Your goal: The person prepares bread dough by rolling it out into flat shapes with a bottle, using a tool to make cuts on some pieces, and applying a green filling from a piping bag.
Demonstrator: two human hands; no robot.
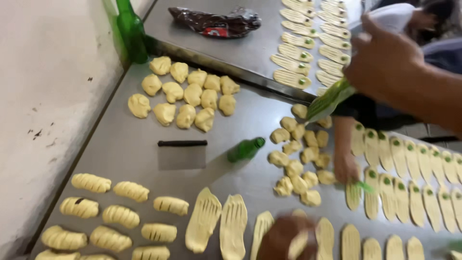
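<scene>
My right hand (385, 62) is raised at the upper right, closed on a green and yellow soft bag (329, 98) that points down toward a pile of small dough lumps (301, 159). At the bottom edge my left hand (281, 238) is blurred, its fingers around a pale flattened dough strip (298, 243). It sits in a row of grooved flat dough strips (233, 226). A co-worker's hand (344, 166) reaches in from across the table, holding a small green tool (365, 187) over strips topped with green dots (399, 163).
The steel table (130, 144) holds a second pile of dough lumps (185, 94), rolled ridged pieces (120, 214) at the front left, a metal scraper with a black handle (182, 154), a lying green bottle (246, 149) and an upright green bottle (132, 33). A dark packet (214, 21) lies on the far table.
</scene>
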